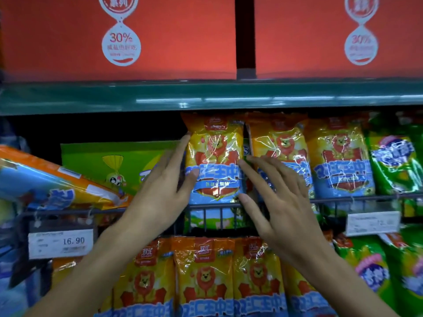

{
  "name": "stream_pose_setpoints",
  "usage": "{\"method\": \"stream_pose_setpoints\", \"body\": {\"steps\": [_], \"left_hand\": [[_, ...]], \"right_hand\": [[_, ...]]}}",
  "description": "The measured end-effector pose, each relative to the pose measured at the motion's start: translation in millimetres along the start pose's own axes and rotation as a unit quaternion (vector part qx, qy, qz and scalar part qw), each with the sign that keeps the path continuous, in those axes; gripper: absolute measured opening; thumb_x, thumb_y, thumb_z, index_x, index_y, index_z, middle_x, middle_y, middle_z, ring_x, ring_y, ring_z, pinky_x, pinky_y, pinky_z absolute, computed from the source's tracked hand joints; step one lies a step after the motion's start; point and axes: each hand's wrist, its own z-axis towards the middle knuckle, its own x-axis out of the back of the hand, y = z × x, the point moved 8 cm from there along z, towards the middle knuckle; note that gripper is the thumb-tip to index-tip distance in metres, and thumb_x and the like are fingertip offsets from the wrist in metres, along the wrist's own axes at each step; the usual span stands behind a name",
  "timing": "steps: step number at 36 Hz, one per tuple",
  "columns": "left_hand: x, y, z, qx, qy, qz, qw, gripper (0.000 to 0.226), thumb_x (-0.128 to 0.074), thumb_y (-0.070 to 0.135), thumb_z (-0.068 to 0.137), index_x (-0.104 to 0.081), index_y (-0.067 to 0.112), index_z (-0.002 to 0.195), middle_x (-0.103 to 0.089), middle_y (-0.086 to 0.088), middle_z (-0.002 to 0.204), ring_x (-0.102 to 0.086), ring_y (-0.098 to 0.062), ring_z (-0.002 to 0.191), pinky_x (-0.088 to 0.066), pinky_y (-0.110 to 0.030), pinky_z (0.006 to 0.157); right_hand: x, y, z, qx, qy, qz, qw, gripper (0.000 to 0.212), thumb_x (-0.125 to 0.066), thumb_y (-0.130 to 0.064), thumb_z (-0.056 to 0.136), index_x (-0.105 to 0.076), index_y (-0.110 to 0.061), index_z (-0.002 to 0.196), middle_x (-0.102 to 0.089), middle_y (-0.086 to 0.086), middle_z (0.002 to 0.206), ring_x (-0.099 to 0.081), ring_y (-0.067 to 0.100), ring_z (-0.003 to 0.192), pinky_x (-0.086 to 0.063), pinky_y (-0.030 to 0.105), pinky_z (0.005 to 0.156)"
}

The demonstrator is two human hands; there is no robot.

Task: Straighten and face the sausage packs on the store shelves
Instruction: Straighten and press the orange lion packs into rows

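An orange-yellow sausage pack with a lion picture point(215, 156) stands upright behind the wire rail point(343, 199) of the middle shelf. My left hand point(160, 191) holds its left edge, fingers up the side and thumb on the front. My right hand point(274, 191) has fingers spread, fingertips and thumb at the pack's right edge. Two more lion packs point(279, 152) point(341, 161) stand to the right. A row of the same packs point(206, 277) fills the shelf below.
A green pack point(109, 168) stands further back at left, and an orange-blue pack point(45, 184) lies tilted over the rail. Green packs point(396, 161) fill the right. Price tags point(60, 243) point(373, 223) hang on the rail. Red boxes point(114, 37) sit on the green shelf point(206, 97) above.
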Motion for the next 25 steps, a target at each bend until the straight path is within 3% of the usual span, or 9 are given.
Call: {"method": "stream_pose_setpoints", "body": {"steps": [1, 3, 5, 9, 16, 20, 23, 25], "left_hand": [[5, 5, -3, -0.022, 0.046, 0.033, 0.998, 0.065, -0.045, 0.047, 0.101, -0.017, 0.043, 0.16, -0.038, 0.002, 0.142, -0.055, -0.008, 0.114, -0.056, -0.033, 0.086], [8, 22, -8, -0.101, 0.092, 0.102, 0.985, 0.057, -0.047, 0.038, 0.105, -0.03, 0.032, 0.159, -0.018, 0.003, 0.158, -0.033, -0.019, 0.144, -0.044, -0.036, 0.11], [-5, 35, -11, -0.19, 0.048, 0.165, 0.967, 0.049, -0.04, 0.034, 0.11, -0.033, 0.031, 0.159, -0.01, 0.006, 0.168, -0.01, -0.019, 0.157, -0.026, -0.038, 0.123], [-25, 37, -10, -0.207, -0.051, 0.208, 0.955, 0.053, -0.021, 0.047, 0.109, -0.014, 0.04, 0.162, 0.004, 0.019, 0.17, 0.013, -0.009, 0.157, -0.007, -0.044, 0.129], [-28, 40, -10, -0.153, -0.067, 0.222, 0.961, 0.058, -0.016, 0.059, 0.104, 0.003, 0.049, 0.159, 0.024, 0.028, 0.163, 0.03, -0.003, 0.15, 0.014, -0.033, 0.123], [-24, 41, -14, -0.158, -0.063, 0.201, 0.965, 0.056, -0.026, 0.057, 0.109, -0.004, 0.048, 0.159, 0.017, 0.028, 0.166, 0.024, -0.003, 0.153, 0.006, -0.035, 0.124], [-15, 41, -20, -0.165, -0.035, 0.155, 0.973, 0.053, -0.039, 0.049, 0.108, -0.025, 0.041, 0.159, -0.002, 0.025, 0.168, 0.009, -0.003, 0.156, -0.008, -0.037, 0.125], [-5, 35, -26, -0.153, -0.015, 0.128, 0.98, 0.048, -0.046, 0.044, 0.108, -0.039, 0.036, 0.155, -0.013, 0.022, 0.168, -0.001, -0.003, 0.156, -0.017, -0.036, 0.124]], "right_hand": [[-1, 0, -1, 0.002, -0.008, 0.005, 1.0, 0.058, -0.033, -0.054, 0.106, -0.034, -0.028, 0.158, -0.034, -0.009, 0.161, -0.021, 0.014, 0.153, -0.014, 0.034, 0.124], [-2, 0, -1, 0.009, -0.024, 0.002, 1.0, 0.06, -0.03, -0.056, 0.106, -0.026, -0.03, 0.161, -0.023, -0.011, 0.167, -0.011, 0.012, 0.157, -0.011, 0.036, 0.126], [-4, -1, -1, 0.023, -0.036, -0.017, 0.999, 0.062, -0.027, -0.058, 0.107, -0.021, -0.03, 0.162, -0.015, -0.011, 0.17, -0.005, 0.012, 0.158, -0.009, 0.037, 0.127], [-8, 0, 1, 0.024, -0.05, -0.032, 0.998, 0.066, -0.026, -0.06, 0.107, -0.017, -0.027, 0.163, -0.009, -0.01, 0.171, 0.0, 0.012, 0.158, -0.01, 0.04, 0.126], [-11, -2, 2, 0.021, -0.054, -0.034, 0.998, 0.068, -0.025, -0.062, 0.106, -0.019, -0.024, 0.163, -0.012, -0.012, 0.17, 0.0, 0.014, 0.158, -0.004, 0.038, 0.127], [-8, -3, 1, 0.029, -0.044, -0.009, 0.999, 0.068, -0.028, -0.062, 0.106, -0.021, -0.025, 0.162, -0.017, -0.013, 0.169, -0.002, 0.013, 0.158, -0.003, 0.035, 0.127], [-2, -2, 0, 0.02, -0.019, 0.055, 0.998, 0.065, -0.034, -0.061, 0.104, -0.03, -0.027, 0.16, -0.024, -0.015, 0.166, -0.008, 0.009, 0.156, 0.0, 0.027, 0.127], [1, -4, 0, 0.017, -0.003, 0.108, 0.994, 0.063, -0.041, -0.057, 0.102, -0.036, -0.026, 0.157, -0.032, -0.014, 0.162, -0.017, 0.007, 0.154, -0.009, 0.027, 0.126]]}}
